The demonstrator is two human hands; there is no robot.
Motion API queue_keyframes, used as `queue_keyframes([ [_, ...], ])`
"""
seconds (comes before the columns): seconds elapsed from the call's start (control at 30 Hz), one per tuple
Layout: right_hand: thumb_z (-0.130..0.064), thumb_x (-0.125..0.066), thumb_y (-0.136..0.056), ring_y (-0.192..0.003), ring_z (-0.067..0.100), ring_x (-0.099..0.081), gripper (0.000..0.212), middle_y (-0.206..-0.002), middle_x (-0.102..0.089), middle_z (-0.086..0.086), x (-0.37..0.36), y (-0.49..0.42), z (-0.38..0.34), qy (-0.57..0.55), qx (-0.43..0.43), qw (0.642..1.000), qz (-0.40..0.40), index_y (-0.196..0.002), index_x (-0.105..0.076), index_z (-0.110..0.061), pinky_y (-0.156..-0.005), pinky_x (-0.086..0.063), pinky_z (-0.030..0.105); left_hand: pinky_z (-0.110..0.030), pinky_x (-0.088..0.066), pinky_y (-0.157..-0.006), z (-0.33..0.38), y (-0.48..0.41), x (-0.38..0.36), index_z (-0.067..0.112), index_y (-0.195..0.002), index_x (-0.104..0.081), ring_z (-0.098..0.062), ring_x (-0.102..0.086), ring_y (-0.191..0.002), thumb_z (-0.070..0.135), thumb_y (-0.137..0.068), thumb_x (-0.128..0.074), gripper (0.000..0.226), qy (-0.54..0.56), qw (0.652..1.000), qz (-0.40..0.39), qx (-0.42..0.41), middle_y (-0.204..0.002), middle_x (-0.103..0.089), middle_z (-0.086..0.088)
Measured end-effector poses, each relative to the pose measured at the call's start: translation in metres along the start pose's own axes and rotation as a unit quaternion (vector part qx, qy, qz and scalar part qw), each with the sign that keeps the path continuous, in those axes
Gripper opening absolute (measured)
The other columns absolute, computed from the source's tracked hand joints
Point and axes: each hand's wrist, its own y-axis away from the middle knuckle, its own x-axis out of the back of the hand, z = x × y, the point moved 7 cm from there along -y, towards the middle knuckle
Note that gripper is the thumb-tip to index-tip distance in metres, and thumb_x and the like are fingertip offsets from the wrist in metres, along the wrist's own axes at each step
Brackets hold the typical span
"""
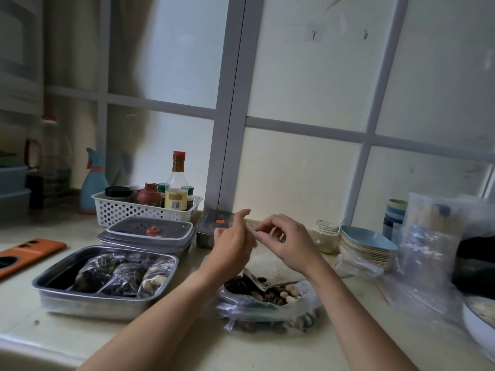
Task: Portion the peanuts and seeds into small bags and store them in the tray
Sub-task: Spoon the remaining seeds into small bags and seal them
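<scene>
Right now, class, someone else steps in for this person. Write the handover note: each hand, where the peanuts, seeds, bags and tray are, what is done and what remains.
Hands: the left hand and right hand are both raised, pinching one small bag between them; it looks flat and unfilled.
Stock: the big open bag of peanuts and seeds lies below the hands, with a metal spoon resting in it.
Done: three filled bags lie side by side in the tray.
Left: fill and close this bag, put it in the tray, and repeat while stock remains.
</scene>
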Motion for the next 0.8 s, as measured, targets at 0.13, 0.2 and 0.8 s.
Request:
queue_keyframes([
  [0.13, -0.037, -0.080, -0.088, -0.076, 0.015, -0.060, 0.008, -0.095, -0.063, -0.010, -0.007, 0.000, 0.016, 0.029, -0.059, 0.998, -0.021, -0.088, -0.073, -0.032, -0.069, -0.048, 0.018, -0.040, -0.035, -0.101, 0.004, 0.001, -0.003, 0.017, -0.150, -0.026, -0.002, -0.055, -0.082, 0.015, -0.104, -0.044, 0.049, -0.015, 1.000, -0.015, -0.016, -0.079, -0.060, 0.013],
  [0.2, -0.037, -0.081, -0.086, -0.079, 0.014, -0.061, 0.012, -0.095, -0.064, -0.009, -0.006, 0.000, 0.020, 0.022, -0.080, 0.996, -0.022, -0.084, -0.073, -0.030, -0.070, -0.048, 0.019, -0.041, -0.036, -0.101, 0.004, 0.001, -0.003, 0.017, -0.150, -0.024, -0.004, -0.054, -0.082, 0.014, -0.104, -0.045, 0.051, -0.036, 0.999, -0.016, -0.025, -0.080, -0.059, 0.013],
  [0.8, -0.026, -0.080, -0.089, -0.066, 0.008, -0.054, 0.014, -0.076, -0.064, -0.006, -0.011, 0.001, 0.025, -0.190, -0.135, 0.972, 0.009, -0.081, -0.075, -0.017, -0.064, -0.045, 0.022, -0.031, -0.019, -0.100, 0.001, 0.000, -0.006, 0.024, -0.133, -0.042, -0.010, -0.038, -0.115, 0.089, -0.076, -0.030, 0.088, -0.165, 0.986, -0.015, -0.014, -0.122, -0.042, 0.010],
])
